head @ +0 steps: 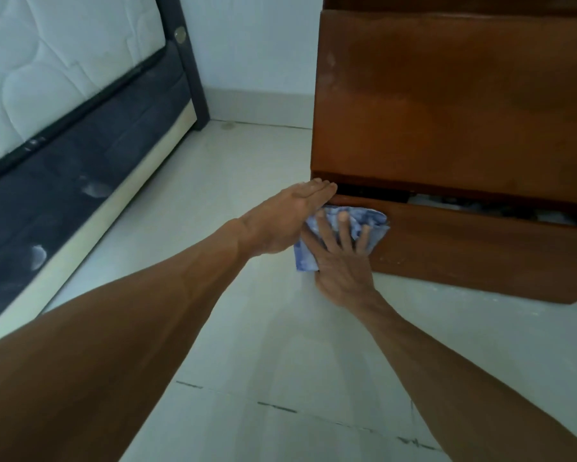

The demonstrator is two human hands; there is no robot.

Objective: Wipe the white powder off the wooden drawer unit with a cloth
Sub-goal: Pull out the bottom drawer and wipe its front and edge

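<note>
The wooden drawer unit (447, 105) stands on the floor at the right, its bottom drawer (480, 255) pulled slightly out. A folded blue-and-white cloth (363, 218) lies flat against the bottom drawer's front at its left end. My right hand (342, 258) presses the cloth to the wood with spread, straight fingers. My left hand (280, 221) reaches in from the left, fingers straight and together, its fingertips at the drawer unit's left corner just above the cloth. Faint pale smears show on the upper drawer front.
A bed (63, 95) with a white mattress and dark frame runs along the left, its side marked with white smudges. Pale floor tiles (247, 361) lie between bed and drawer unit. Some items show dimly through the gap above the bottom drawer.
</note>
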